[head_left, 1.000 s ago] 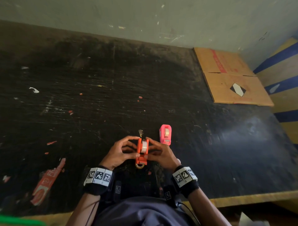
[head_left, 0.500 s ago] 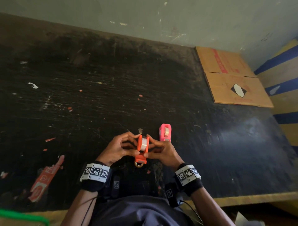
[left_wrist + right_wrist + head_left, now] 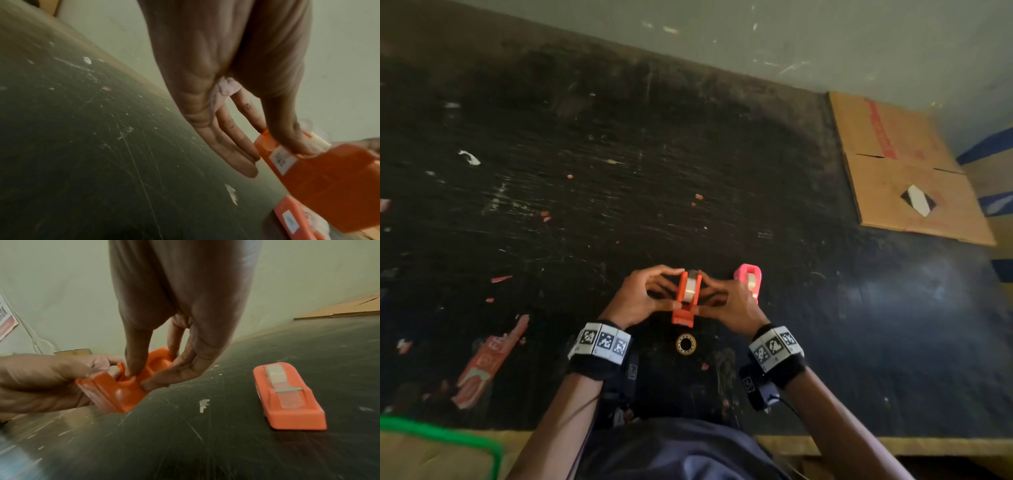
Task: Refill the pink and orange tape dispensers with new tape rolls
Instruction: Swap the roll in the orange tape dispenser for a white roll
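Observation:
Both hands hold the orange tape dispenser above the dark table, near my body. A clear tape roll sits between its side walls. My left hand grips its left side, thumb on the labelled wall. My right hand pinches its right side with thumb and fingers. The pink dispenser lies on the table just right of my right hand, with tape loaded over its cutter. A bare tape core lies flat on the table below the orange dispenser.
A flattened cardboard box lies at the far right by the wall. A red wrapper and paper scraps litter the left of the table. A green-rimmed object shows at the bottom left.
Both hands have carried the orange dispenser forward and up, away from the bare core, which now shows fully. The pink dispenser has not moved.

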Demonstrator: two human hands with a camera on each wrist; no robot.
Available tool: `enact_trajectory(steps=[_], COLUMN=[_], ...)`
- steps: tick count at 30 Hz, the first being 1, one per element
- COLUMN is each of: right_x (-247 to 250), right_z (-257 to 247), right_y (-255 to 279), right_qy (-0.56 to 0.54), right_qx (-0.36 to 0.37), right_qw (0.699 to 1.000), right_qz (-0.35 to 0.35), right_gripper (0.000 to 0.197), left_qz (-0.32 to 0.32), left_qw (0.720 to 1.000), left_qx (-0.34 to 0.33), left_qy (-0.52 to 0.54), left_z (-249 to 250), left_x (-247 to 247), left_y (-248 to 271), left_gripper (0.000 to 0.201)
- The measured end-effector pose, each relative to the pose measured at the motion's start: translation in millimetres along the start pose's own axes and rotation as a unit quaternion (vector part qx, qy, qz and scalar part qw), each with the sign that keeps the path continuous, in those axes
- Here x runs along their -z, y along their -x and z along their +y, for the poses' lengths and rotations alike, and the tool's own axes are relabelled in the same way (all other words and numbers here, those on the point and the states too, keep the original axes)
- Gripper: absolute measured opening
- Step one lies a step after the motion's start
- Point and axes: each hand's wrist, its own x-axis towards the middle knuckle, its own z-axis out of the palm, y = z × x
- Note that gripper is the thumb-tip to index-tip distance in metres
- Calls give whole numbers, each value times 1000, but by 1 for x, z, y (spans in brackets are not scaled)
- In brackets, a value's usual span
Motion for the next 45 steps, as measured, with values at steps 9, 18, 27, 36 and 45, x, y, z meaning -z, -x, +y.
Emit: enact_trajectory(steps=[9,18,27,36,45], right_x=[9,-6,10,24,26], right_z=[15,41,27,21,20], right_y=[-78,-102,-126,-149,-152], right_qy=[66,101,145,181,221], right_qx=[-17,-60,31,-13,-13], right_qw=[997,992,986,983,973], right_qz=[43,39,79,-14,-67], right_gripper=[74,60,28,12,18], left_qz=[68,100,73,75,75], left_qw=[997,991,987,985,987], left_qx=[17,42,56,63,53], left_qy=[-42,-83,-129,-140,-136], left_z=[-15,-53,-60,-60,-62], left_x=[15,2,5,3,2], left_y=[-58,-77,-85,-85,-83], left_gripper=[72,69,70,69,74])
